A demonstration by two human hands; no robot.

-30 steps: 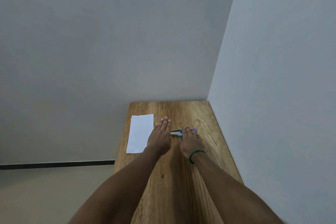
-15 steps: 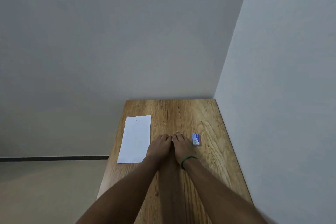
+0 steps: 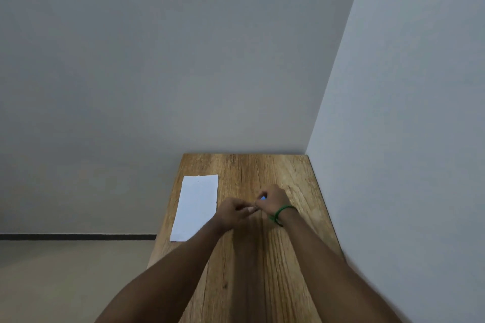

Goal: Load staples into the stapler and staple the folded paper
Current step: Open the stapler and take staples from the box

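My two hands meet over the middle of the wooden table [image 3: 262,257]. My right hand [image 3: 274,200], with a green band at the wrist, is curled around a small blue-and-silver thing that looks like the stapler [image 3: 263,198]; only a blue bit shows between the fingers. My left hand [image 3: 233,214] pinches its pale near end with the fingertips. The folded white paper [image 3: 196,207] lies flat at the table's left edge, just left of my left hand. The staple box is hidden.
The table stands in a corner, with a grey wall behind it and a lighter wall [image 3: 406,165] along its right edge. Its left edge drops to the floor [image 3: 65,283]. Bare wood lies beyond the hands and in front of them.
Both hands were flat on the table side by side; now their fingers are curled and closed together. The small blue-and-white box beside my right hand is now hidden.
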